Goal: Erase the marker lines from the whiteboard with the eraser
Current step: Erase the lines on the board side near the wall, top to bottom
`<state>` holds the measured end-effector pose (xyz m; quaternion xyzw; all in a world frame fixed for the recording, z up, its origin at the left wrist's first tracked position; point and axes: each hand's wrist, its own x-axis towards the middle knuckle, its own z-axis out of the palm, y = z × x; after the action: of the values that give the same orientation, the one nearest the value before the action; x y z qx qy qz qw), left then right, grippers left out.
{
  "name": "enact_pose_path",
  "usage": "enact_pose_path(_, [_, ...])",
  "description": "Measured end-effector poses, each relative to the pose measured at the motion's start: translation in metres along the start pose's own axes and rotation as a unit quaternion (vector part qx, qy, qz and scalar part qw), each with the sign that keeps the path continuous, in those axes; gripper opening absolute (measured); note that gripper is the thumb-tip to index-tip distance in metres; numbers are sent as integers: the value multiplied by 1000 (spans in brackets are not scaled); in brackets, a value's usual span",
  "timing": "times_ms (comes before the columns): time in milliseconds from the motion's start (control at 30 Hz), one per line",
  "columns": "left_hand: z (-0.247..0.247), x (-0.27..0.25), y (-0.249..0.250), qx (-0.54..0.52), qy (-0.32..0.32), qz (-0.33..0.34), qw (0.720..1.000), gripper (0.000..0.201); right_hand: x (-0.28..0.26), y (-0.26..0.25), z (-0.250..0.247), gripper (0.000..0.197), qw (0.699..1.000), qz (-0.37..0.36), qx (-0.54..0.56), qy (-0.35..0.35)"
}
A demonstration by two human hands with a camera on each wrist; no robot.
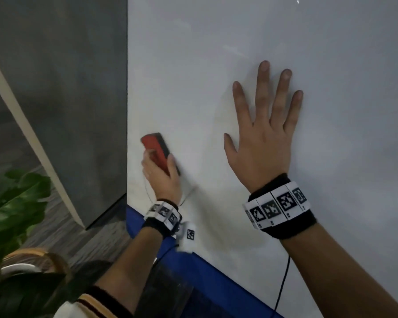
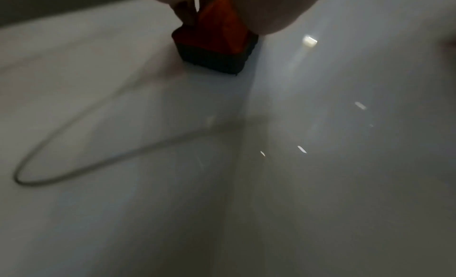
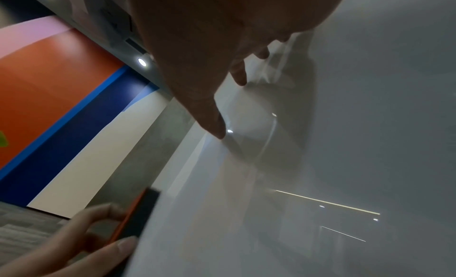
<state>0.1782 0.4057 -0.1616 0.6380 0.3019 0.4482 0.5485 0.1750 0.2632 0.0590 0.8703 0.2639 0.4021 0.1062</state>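
Head view: mid-wipe. Left hand point(image 1: 162, 177), fingers point(image 1: 170, 159) curled round red eraser point(image 1: 156, 149), on whiteboard point(image 1: 331, 65) just above remaining marker loop point(image 2: 74, 148). Right hand point(image 1: 262, 134) flat, splayed beside. Next: sweep down over loop.

The eraser point(image 2: 217, 47) sits at twelve o'clock, red on top with a dark pad underneath, the pad pressed flat to the whiteboard point(image 2: 345, 183). The left hand point(image 2: 271, 10) comes in from the top edge and grips the red body; its fingers point(image 2: 185, 14) show at the eraser's eleven o'clock side, blurred. A thin grey marker line point(image 2: 74, 167) loops across the board from just beside the eraser's seven o'clock corner down to nine o'clock, turns, and runs back toward the centre, where it fades into a smudge. Small bright glints dot the board around three o'clock.
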Motion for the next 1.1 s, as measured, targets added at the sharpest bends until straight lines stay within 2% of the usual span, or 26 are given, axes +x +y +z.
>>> enact_pose_path(100, [8, -61, 28, 20, -99, 120, 988, 45, -2, -8, 4, 88, 1000, 3, 8, -3])
enact_pose_path(167, [5, -60, 24, 19, -112, 156, 981, 44, -3, -11, 6, 87, 1000, 2, 10, -9])
enact_pose_path(200, [1, -48, 11, 21, -101, 146, 984, 44, -4, -11, 6, 87, 1000, 1, 7, -15])
enact_pose_path(233, [-4, -31, -6, 26, -73, 110, 991, 46, -4, -11, 7, 87, 1000, 1, 4, -17])
enact_pose_path(300, [-5, 1, -41, 12, -1, -26, 1000, 55, -10, -3, 10, 87, 1000, 2, -2, -25])
enact_pose_path(333, [-9, 18, -52, -6, 41, -87, 995, 60, -8, -5, 10, 86, 1000, -2, 2, -19])
enact_pose_path(367, [-10, 22, -57, -13, 70, -122, 990, 63, -8, -7, 11, 86, 1000, -7, 6, -16])
enact_pose_path(433, [2, 3, -48, -18, 69, -134, 988, 59, -8, -11, 10, 86, 1000, -8, 6, -14])
enact_pose_path(467, [10, -19, -40, -26, 47, -122, 991, 56, -7, -12, 11, 86, 1000, -5, 4, -12])
enact_pose_path(533, [19, -83, -26, -37, -50, -82, 995, 47, -9, -13, 14, 86, 1000, -1, 3, -7])
enact_pose_path(600, [16, -148, -11, -18, -176, -20, 984, 41, -11, -14, 16, 84, 1000, -2, 7, -4])
enact_pose_path(667, [12, -178, -7, -12, -249, 45, 967, 44, -13, -11, 18, 83, 1000, -10, 8, 0])
enact_pose_path(700, [14, -173, -7, -17, -244, 42, 969, 44, -13, -8, 19, 82, 1000, -18, 8, -1])
enact_pose_path(733, [15, -158, -11, -20, -210, 10, 977, 43, -15, -5, 20, 81, 1000, -29, 9, -2])
enact_pose_path(800, [16, -111, -26, -45, -106, -98, 988, 45, -20, 3, 22, 80, 999, -50, 9, -2])
enact_pose_path(867, [12, -63, -49, -66, -14, -176, 982, 44, -27, 7, 25, 78, 998, -65, 4, -2])
enact_pose_path(967, [10, -35, -76, -65, 38, -258, 963, 43, -37, 6, 31, 79, 997, -75, -1, -8])
enact_pose_path(1033, [14, -45, -72, -44, 49, -252, 965, 44, -41, 3, 34, 80, 997, -77, 0, -10])
enact_pose_path(1100, [17, -76, -49, -40, -3, -198, 979, 43, -42, 0, 35, 82, 997, -73, 1, -8])
